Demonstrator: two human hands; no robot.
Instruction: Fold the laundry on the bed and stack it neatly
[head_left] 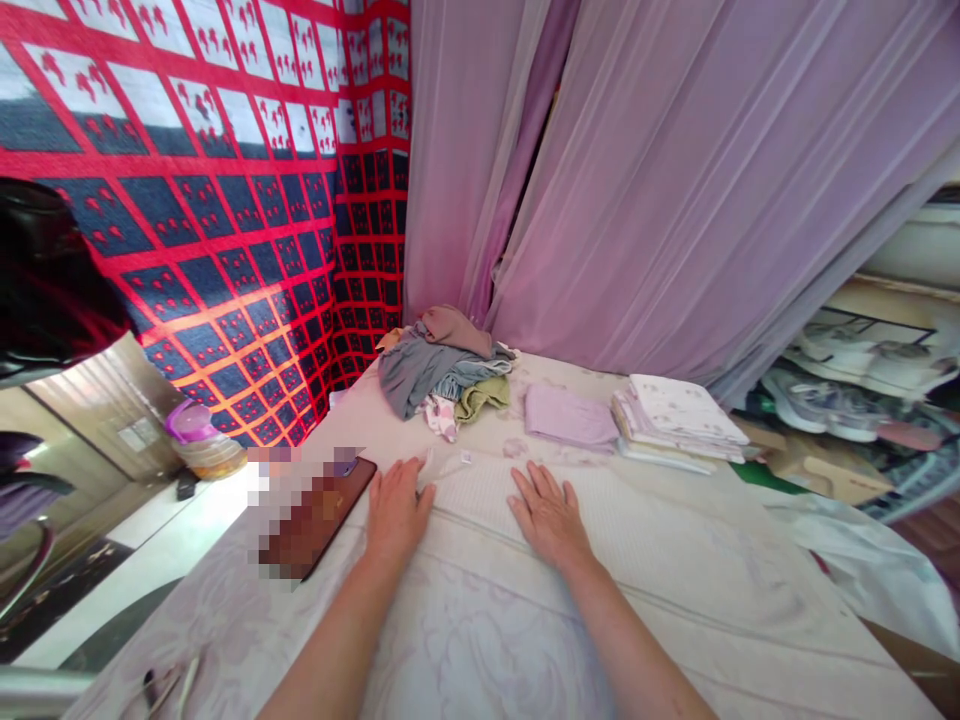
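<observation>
My left hand (395,512) and my right hand (549,516) both lie flat, palms down, fingers apart, on a white ribbed cloth (660,545) spread over the bed (465,640). Neither hand grips anything. Beyond my hands a heap of loose clothes (442,368) in grey, brown, green and floral sits near the curtain. To its right lies a folded lilac cloth (570,417), then a stack of folded white cloths (679,418).
A dark brown phone-like slab (330,512), partly pixelated, rests left of my left hand. A red and navy patterned hanging (225,200) covers the left wall; a pink curtain (675,180) hangs behind. Shelves with shoes (847,390) stand at right. A purple-lidded container (199,440) sits lower left.
</observation>
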